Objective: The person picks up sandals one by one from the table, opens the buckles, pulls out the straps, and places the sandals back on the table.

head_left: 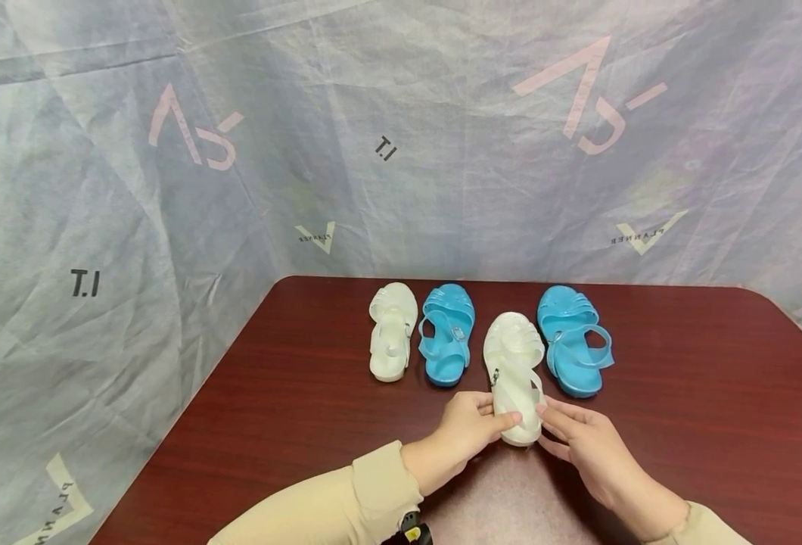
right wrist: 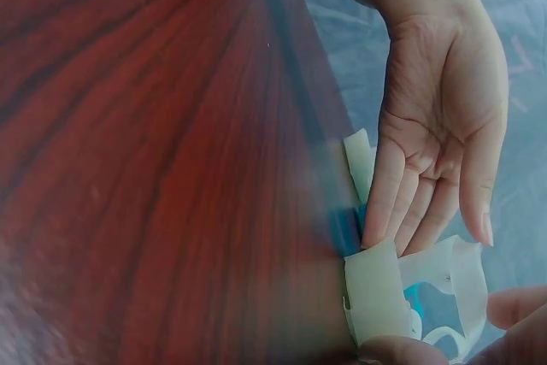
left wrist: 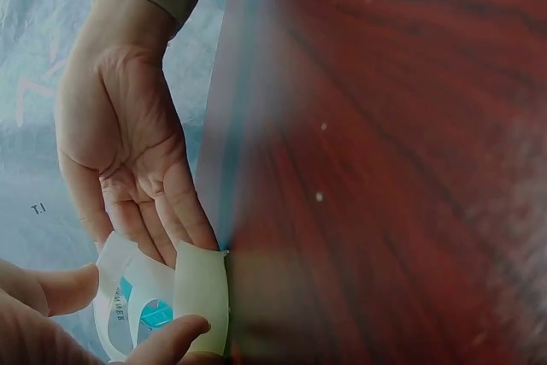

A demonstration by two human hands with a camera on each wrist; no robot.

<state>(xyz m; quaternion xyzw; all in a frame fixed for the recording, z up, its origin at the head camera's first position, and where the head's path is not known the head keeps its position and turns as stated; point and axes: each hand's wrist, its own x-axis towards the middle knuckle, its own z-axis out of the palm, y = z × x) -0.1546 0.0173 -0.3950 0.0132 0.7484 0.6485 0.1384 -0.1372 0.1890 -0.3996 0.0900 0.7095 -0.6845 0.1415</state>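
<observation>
Two hands gripped the heel end of a translucent white, strappy plastic sandal (head_left: 512, 341), the left hand (head_left: 461, 425) and right hand (head_left: 590, 448) each pinching it between thumb and fingers. It was on or just above a dark red wood-grain desk (head_left: 292, 356). Farther back lay a matching white sandal (head_left: 390, 356) at left and two glossy blue plastic sandals (head_left: 445, 371), one on either side of the gripped one.

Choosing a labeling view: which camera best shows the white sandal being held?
Head. It shows the held white sandal from above, toe to heel, with only its heel end partly covered. Both wrist views show just the heel end and strap up close, partly covered, at the bottom of the picture.
</observation>
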